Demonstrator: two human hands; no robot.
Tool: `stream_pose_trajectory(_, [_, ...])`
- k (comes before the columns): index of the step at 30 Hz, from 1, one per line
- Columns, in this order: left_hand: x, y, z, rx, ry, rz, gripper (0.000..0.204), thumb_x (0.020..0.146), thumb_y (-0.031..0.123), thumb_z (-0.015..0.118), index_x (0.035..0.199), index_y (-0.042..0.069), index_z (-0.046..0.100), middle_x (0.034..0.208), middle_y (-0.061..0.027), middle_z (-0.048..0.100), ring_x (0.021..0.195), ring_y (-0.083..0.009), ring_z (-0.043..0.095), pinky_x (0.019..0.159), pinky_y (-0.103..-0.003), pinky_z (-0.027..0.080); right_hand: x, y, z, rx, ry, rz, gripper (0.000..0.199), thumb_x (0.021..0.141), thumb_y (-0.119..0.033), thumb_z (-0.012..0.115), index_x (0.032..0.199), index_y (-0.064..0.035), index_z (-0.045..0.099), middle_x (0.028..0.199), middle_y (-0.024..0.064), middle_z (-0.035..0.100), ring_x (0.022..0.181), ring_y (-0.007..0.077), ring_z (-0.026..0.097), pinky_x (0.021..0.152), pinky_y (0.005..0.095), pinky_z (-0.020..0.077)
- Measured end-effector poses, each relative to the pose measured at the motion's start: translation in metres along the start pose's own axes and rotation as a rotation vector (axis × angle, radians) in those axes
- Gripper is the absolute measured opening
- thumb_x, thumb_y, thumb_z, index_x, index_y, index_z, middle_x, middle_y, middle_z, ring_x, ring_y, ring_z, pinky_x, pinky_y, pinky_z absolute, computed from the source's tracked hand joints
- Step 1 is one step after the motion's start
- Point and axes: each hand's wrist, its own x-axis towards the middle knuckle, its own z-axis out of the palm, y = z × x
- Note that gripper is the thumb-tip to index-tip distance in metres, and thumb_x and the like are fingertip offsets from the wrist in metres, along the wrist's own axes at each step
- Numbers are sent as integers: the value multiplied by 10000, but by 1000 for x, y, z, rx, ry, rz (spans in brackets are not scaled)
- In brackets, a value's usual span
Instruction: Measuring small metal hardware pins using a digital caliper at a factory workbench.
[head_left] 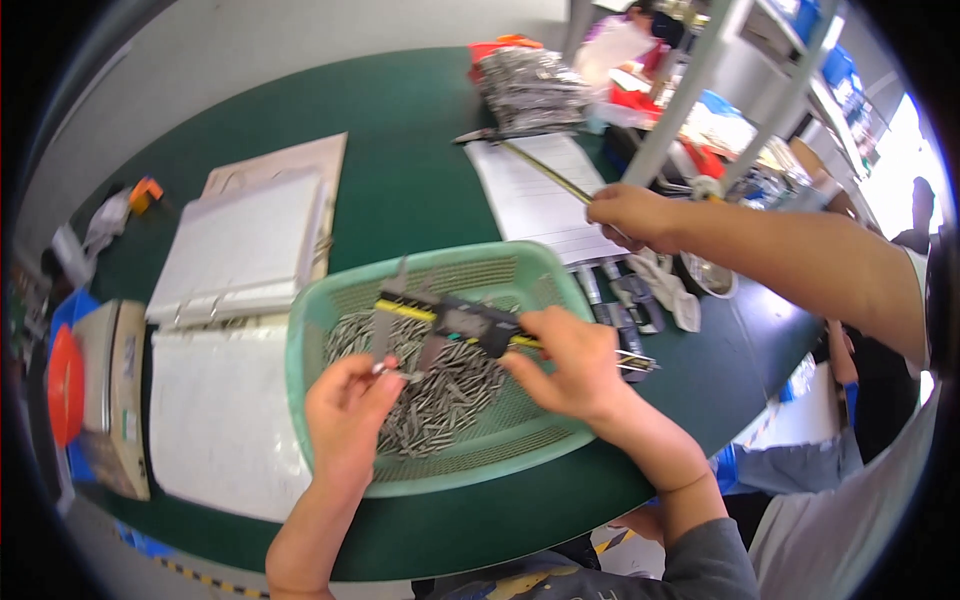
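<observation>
My right hand [570, 360] is closed around a digital caliper [470, 322] with a dark body and a yellow strip along its beam. The caliper is held over a light green plastic basket [545, 440]. My left hand [345, 410] pinches a small metal pin [392, 373] by the caliper's jaws; whether the jaws touch it I cannot tell. Below both hands, a heap of similar grey metal pins [440, 410] covers part of the basket's bottom.
An open ring binder [240, 240] lies left of the basket, near a scale [115, 400] and red bowl [66, 385]. At right, another person's hand [635, 215] holds a long thin tool [550, 172] over a paper sheet [500, 195]. Bagged parts [530, 90] sit behind.
</observation>
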Motion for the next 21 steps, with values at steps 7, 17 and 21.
stream_pose_trajectory(7, [8,-6,-7,-106,81,91,115,857,129,558,891,22,538,812,-25,531,697,-110,515,682,-235,430,-4,-1,6,-30,125,46,337,697,-138,676,979,-23,534,700,92,521,563,260,543,469,333,423])
stream_pose_trajectory(17, [21,-7,-23,-192,66,256,150,888,217,509,846,74,510,756,6,472,688,-80,427,649,-245,375,-3,6,16,-70,84,-38,308,754,-358,604,842,-76,520,692,77,524,562,282,553,466,372,421])
stream_pose_trajectory(21, [24,-5,-8,-184,34,255,197,887,255,525,779,95,488,747,25,450,659,-70,390,666,-225,351,-9,8,4,-108,47,19,364,735,-418,600,754,-68,499,649,82,519,547,288,546,460,384,422])
